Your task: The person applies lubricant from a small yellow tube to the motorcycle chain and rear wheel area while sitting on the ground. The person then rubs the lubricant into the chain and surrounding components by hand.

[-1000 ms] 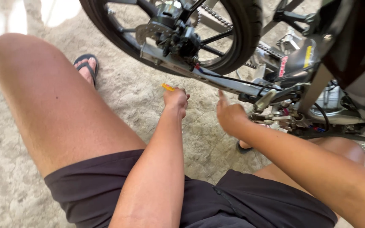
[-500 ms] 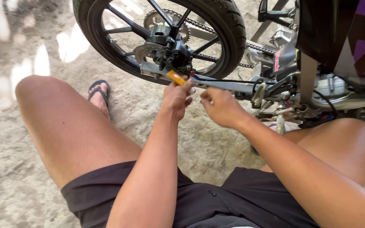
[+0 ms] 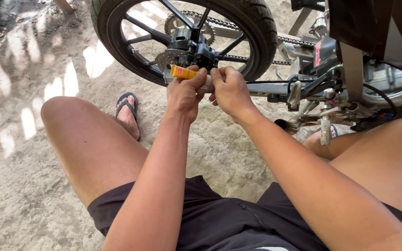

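Head view, looking down past bare knees: a small yellow tube (image 3: 183, 72) with a red patch is held in the left hand (image 3: 185, 93), fingers closed around it, its end lying just beside the hub (image 3: 185, 48) of a motorcycle rear wheel (image 3: 182, 35). The right hand (image 3: 229, 90) is set against the tube's other end, fingers pinched shut there; whether a cap is gripped cannot be told. Materials listed: tube, soft and crushable by the look of it; tyre, black ribbed rubber; spokes, dark cast metal; sprocket and drive chain (image 3: 238, 25), toothed and linked steel, probably oily; swingarm (image 3: 266, 88), grey boxed metal; footpeg (image 3: 324, 135), knurled metal; ground (image 3: 33, 93), cracked, dusty earth, dappled with sunlight; shorts (image 3: 219, 218), dark woven cloth; sandal (image 3: 127, 111), black rubber strap. Risks judged: too hard a squeeze could spill the contents over fingers and brake disc (image 3: 166, 58); a small cap, if loosened, could be dropped and lost in the dirt; fingers so near chain and sprocket could be nipped if the wheel were turned; grit could be picked up by the nozzle.
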